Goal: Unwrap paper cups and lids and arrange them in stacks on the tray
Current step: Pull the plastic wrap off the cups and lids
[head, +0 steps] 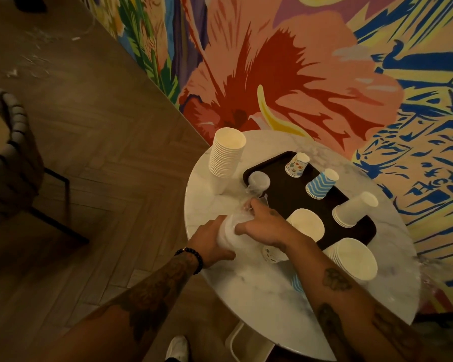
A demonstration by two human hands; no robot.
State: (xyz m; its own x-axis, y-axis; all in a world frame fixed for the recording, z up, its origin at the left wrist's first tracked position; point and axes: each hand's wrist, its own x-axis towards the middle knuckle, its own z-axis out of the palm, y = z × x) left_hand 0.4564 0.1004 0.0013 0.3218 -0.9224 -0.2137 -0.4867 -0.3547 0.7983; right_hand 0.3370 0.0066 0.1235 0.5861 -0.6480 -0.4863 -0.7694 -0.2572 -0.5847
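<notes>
On the round marble table (259,291) lies a dark tray (285,194). My left hand (209,241) grips the near end of a plastic-wrapped stack of white lids (230,233) lying on its side at the tray's left edge. My right hand (264,226) holds the stack from above and pinches the clear wrap (249,197) at its far end. Upside down on the tray stand a patterned cup (297,164), a blue wavy cup stack (321,185), a white cup stack (353,210) and a wide white stack (307,224).
A tall stack of white cups (226,158) stands at the table's far left. Another white stack (353,257) sits by the tray's near right corner. Patterned cups (272,253) lie under my right forearm. A painted wall borders the table; a chair (8,163) stands left.
</notes>
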